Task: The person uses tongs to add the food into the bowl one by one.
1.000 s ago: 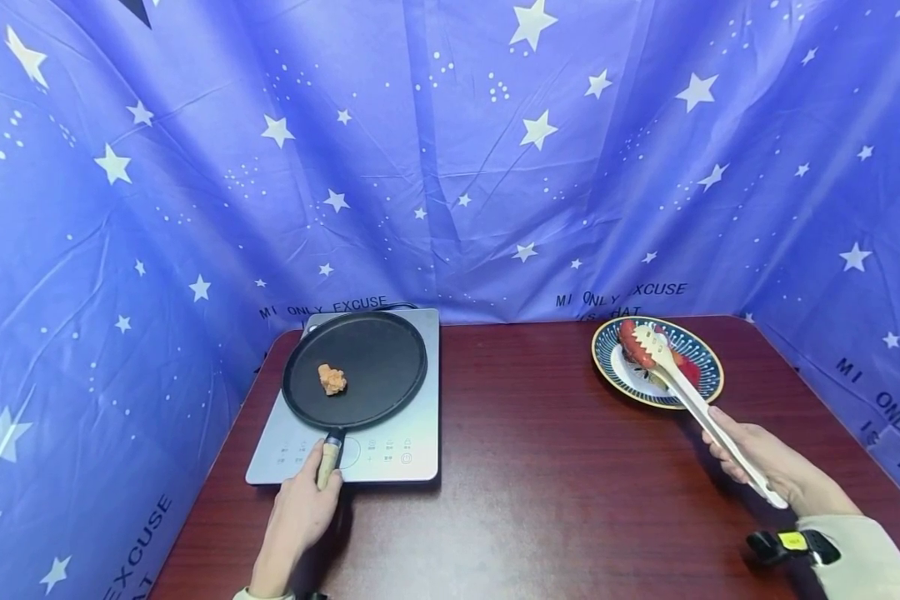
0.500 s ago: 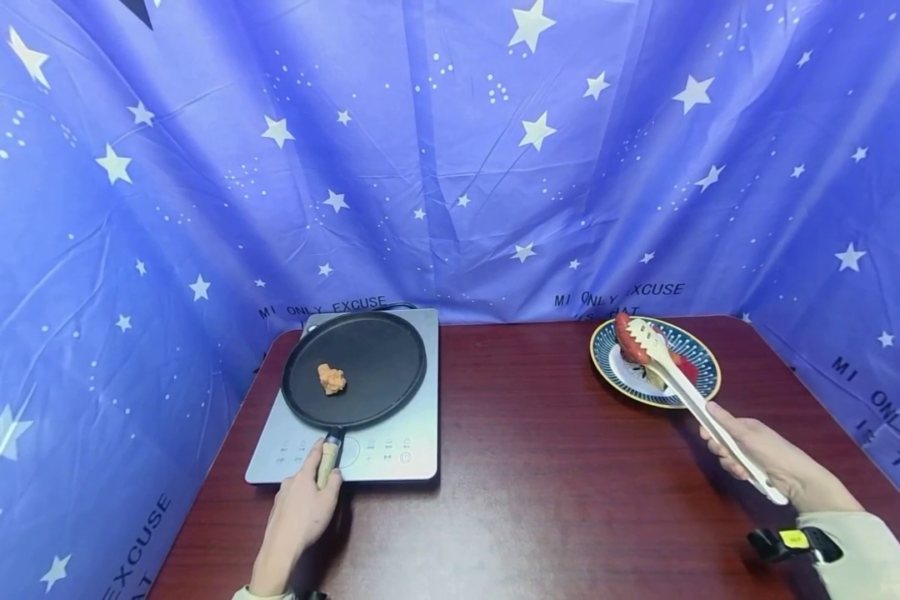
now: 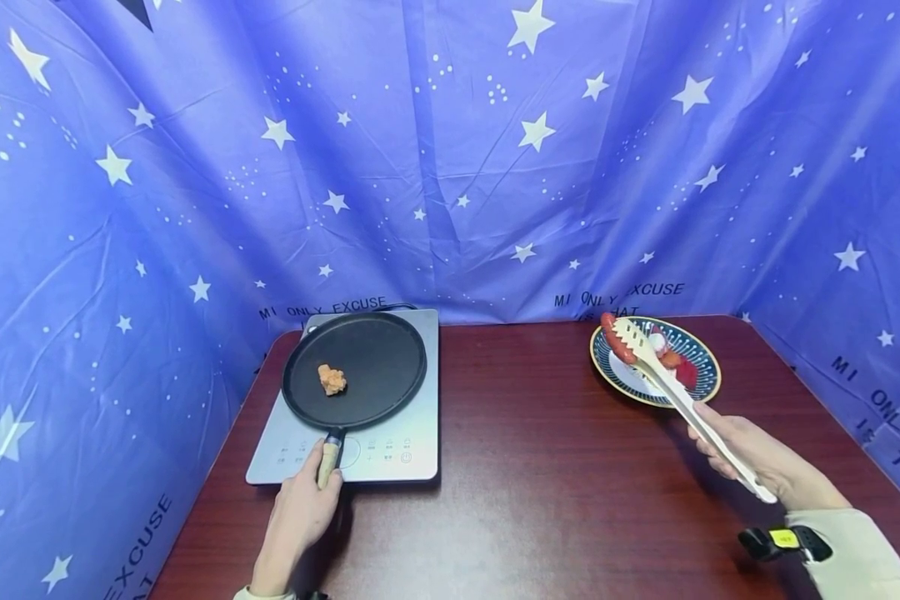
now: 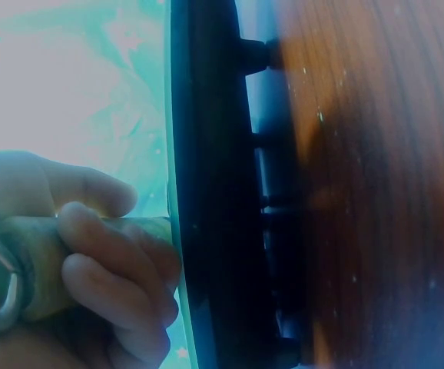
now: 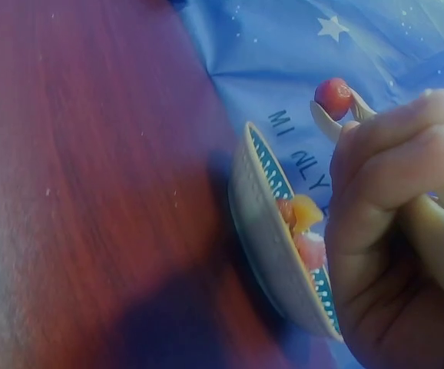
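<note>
The sausage (image 3: 612, 337) is up above the left side of the plate (image 3: 703, 357), nipped in the tongs (image 3: 669, 383) that my right fingers (image 5: 391, 169) clasp. I should squeeze evenly and carry it high, clear of the plate. My left fingers (image 4: 107, 292) wrap the pan handle (image 3: 329, 464), across the bench (image 3: 510, 467).

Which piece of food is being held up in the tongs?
The red sausage, pinched between the tips of the tongs and clear of the plate. The other pieces lie on the plate, except the tan lump in the pan.
</note>
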A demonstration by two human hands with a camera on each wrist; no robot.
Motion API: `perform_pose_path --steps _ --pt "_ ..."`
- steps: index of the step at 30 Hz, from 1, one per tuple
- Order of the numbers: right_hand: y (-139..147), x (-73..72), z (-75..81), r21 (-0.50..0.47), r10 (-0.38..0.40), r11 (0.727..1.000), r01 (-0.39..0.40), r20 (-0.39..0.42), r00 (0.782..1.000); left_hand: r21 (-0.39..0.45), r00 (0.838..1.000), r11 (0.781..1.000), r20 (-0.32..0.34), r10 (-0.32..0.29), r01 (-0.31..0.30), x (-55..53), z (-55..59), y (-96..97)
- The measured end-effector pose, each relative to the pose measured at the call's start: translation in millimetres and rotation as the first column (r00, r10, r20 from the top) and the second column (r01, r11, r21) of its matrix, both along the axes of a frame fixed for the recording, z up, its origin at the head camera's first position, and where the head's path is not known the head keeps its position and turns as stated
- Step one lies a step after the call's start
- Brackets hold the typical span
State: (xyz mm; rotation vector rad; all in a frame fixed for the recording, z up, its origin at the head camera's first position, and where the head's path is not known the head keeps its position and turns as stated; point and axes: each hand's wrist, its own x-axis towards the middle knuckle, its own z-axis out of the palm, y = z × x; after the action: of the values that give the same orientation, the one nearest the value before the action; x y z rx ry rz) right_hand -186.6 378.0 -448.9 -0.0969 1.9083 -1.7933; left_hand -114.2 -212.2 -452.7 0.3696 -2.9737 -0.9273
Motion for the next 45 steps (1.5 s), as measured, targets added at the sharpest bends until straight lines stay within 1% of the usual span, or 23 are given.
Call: perform_pose_path --steps 7,9,16,20,23,29,37,45 --pt "-13.3 -1.7 7.1 -0.019 0.029 0.999 -0.029 0.000 1.000 -0.011 1.000 1.000 -0.016 0.001 -0.001 0.9 -1.5 -0.2" --pt "-18.1 -2.5 8.9 -0.020 0.033 0.999 -0.034 -0.012 0.999 -0.013 1.000 1.000 -0.023 0.000 0.000 0.8 -1.9 -0.2" --pt "-38.2 -6.2 19.1 -0.062 0.071 0.995 -0.072 -0.015 0.997 -0.008 1.000 1.000 -0.019 0.003 -0.004 0.8 -1.2 0.1" --pt "-50.6 -8.2 24.7 -0.069 0.086 0.994 -0.087 -0.012 0.996 -0.003 1.000 1.000 -0.016 0.002 -0.002 0.9 -1.1 0.5" --pt "-60.8 -9.4 27.0 -0.046 0.093 0.995 -0.093 -0.017 0.996 -0.007 1.000 1.000 -0.015 0.000 0.000 0.9 -1.5 0.1" --pt "-83.7 -13.9 31.7 0.026 0.070 0.997 -0.069 -0.014 0.997 -0.012 1.000 1.000 -0.024 -0.003 0.003 0.6 -1.0 -0.2" --pt "-110.6 -18.8 32.8 0.018 0.109 0.994 -0.109 -0.035 0.993 -0.004 1.000 1.000 -0.024 -0.007 0.007 1.7 0.4 0.5" --pt "-135.0 -23.6 33.8 0.026 0.137 0.990 -0.136 -0.041 0.990 -0.006 1.000 1.000 -0.011 0.005 -0.005 0.9 -2.2 -0.7"
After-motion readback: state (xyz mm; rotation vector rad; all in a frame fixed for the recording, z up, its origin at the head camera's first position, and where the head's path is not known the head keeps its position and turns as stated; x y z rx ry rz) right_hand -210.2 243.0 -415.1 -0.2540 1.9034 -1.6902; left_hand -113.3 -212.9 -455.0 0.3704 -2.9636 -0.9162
